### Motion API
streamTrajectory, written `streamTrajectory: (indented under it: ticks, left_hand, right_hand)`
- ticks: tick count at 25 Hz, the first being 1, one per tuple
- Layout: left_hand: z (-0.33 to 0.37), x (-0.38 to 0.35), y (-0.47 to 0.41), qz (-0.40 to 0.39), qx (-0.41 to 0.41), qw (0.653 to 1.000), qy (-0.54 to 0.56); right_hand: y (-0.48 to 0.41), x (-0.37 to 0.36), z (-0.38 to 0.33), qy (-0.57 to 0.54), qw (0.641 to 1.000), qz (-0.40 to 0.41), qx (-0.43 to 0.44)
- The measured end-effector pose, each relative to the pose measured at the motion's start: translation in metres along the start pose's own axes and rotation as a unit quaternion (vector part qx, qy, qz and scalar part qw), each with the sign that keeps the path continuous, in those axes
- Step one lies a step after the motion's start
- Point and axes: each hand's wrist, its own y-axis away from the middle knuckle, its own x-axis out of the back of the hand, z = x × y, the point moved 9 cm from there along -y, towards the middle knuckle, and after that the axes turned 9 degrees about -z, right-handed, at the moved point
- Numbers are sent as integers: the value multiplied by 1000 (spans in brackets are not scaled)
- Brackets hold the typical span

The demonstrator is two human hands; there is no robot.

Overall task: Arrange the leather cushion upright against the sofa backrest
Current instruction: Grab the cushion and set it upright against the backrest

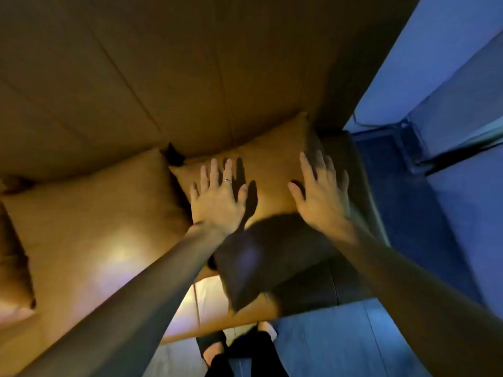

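A tan leather cushion (266, 170) stands at the right end of the sofa, leaning on the backrest (168, 85). My left hand (217, 197) lies over its left half with the fingers spread, a ring on one finger. My right hand (321, 197) is spread over its right edge, next to the dark armrest (351, 170). Neither hand grips anything; whether the palms press the leather I cannot tell. A head-shaped shadow hides the cushion's lower part.
A second tan cushion (89, 219) leans to the left, touching the first. A third cushion's edge (13, 262) shows at far left. The sofa seat front (206, 300) is below. My feet (217, 349) stand on the blue-lit floor (340, 338); a wall (446, 66) is right.
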Motion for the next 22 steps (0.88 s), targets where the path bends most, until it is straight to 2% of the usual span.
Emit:
streamTrajectory:
  ticks: [2,4,7,10,13,16,18,19,21,22]
  left_hand:
    - [-5,-33,-14,-28,35,999,18]
    - [-11,-59,-22,-44,60,997,36]
    - [-13,-71,-25,-7,61,997,44]
    - [-21,-71,-21,7,88,993,77]
    - [-51,-76,-12,2,207,962,180]
    - [-65,-79,-16,3,244,934,260]
    - [-77,-82,-22,-1,280,897,342]
    - [-85,-87,-24,-3,311,860,404]
    - [-95,-98,-23,-21,362,764,534]
    - [-97,-100,-22,-29,366,732,573]
  right_hand:
    - [-10,-27,7,-18,999,-27,-13]
    - [-11,-45,6,-29,999,-15,-6]
    - [-7,-53,5,-30,999,41,4]
    - [-9,-49,8,-59,997,45,8]
    - [-15,-46,20,-108,994,25,-19]
    - [-35,-47,41,-182,978,-25,-97]
    - [-50,-51,54,-220,964,-69,-136]
    - [-58,-54,63,-246,953,-90,-152]
    - [-67,-63,78,-321,920,-136,-179]
    - [-70,-67,83,-362,899,-157,-187]
